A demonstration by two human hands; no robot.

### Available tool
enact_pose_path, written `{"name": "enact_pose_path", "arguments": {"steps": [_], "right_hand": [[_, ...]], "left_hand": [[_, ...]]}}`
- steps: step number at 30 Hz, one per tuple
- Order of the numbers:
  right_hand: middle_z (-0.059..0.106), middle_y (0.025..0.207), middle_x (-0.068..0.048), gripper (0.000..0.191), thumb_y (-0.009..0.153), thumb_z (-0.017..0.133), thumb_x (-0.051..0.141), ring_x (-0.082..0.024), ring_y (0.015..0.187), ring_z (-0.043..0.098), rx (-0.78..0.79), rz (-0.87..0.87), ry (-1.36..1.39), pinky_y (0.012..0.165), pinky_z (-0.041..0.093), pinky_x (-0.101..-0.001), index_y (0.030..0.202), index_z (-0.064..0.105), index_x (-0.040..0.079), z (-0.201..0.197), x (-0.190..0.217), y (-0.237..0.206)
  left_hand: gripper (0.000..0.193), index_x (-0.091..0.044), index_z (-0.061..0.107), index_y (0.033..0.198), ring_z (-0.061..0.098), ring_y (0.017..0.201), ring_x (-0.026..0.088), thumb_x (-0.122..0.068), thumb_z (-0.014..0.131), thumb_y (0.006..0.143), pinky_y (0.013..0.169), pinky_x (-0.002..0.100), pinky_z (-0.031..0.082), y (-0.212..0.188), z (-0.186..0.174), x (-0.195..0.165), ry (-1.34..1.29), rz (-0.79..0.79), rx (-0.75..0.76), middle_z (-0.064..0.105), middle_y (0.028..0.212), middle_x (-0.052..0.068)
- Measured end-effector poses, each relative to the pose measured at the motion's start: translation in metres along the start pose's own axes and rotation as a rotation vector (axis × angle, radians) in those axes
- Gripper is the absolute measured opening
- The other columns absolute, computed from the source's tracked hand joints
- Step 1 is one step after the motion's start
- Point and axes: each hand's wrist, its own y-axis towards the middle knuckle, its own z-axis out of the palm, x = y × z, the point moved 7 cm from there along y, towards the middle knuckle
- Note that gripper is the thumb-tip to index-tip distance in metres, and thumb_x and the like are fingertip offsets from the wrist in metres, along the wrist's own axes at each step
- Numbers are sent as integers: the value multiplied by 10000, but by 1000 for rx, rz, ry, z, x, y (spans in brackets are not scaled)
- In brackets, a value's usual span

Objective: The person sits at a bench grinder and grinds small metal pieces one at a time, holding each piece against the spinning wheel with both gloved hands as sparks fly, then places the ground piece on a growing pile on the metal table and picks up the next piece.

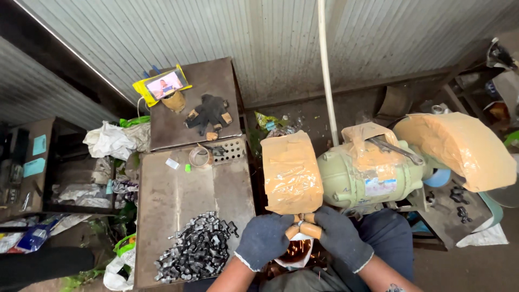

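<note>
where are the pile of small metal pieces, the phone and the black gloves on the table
pile of small metal pieces [197,250], head view, middle of the heap
phone [164,84], head view, centre of its lit screen
black gloves [208,112], head view, palm of the upper glove

A small workpiece [299,223], mostly hidden, sits pinched between gloved fingertips at the taped guard of the bench grinder [346,173]; orange sparks fall below.

Corrugated metal wall [270,38], white pipe [326,70] (upright), rusty steel tables [173,189], dirt floor [459,265]
</note>
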Motion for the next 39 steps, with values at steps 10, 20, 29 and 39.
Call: {"name": "enact_pose_path", "arguments": {"steps": [10, 20, 29, 39], "right_hand": [[730, 1016, -102, 392, 755, 800, 423, -299, 935, 723, -27, -69, 58, 763, 554, -391, 1016, 785, 131, 0, 4, 7], [755, 977, -96, 466, 796, 788, 397, -246, 900, 755, 178, -172, 160, 770, 585, -338, 1143, 737, 89, 13, 11, -63], [793, 1114, -44, 638, 836, 805, 288, -128, 941, 742, 394, 178, 321, 859, 575, -280, 1395, 612, 49, 63, -8, -111], [788, 1066, -94, 593, 815, 794, 174, -136, 951, 717, 255, 348, 873, 842, 586, -306, 1365, 631, 23, 50, 47, -115]], "left_hand": [[228, -104, 670, 1084, 698, 789, 370, -267, 644, 928, 661, 489, 538, -16, -1, 5, -69, -53, -81, 713, 944, 149], [235, -81, 728, 1077, 743, 824, 346, -257, 727, 921, 688, 438, 574, -97, 37, -13, -303, -10, -248, 747, 899, 140], [338, -142, 620, 852, 331, 437, 116, -448, 519, 953, 417, 290, 292, -136, 133, 36, -2102, -813, -596, 444, 596, -34], [304, -111, 585, 987, 366, 482, 112, -404, 507, 973, 496, 305, 380, -104, 80, 3, -2250, -359, -918, 438, 675, -20]]}}
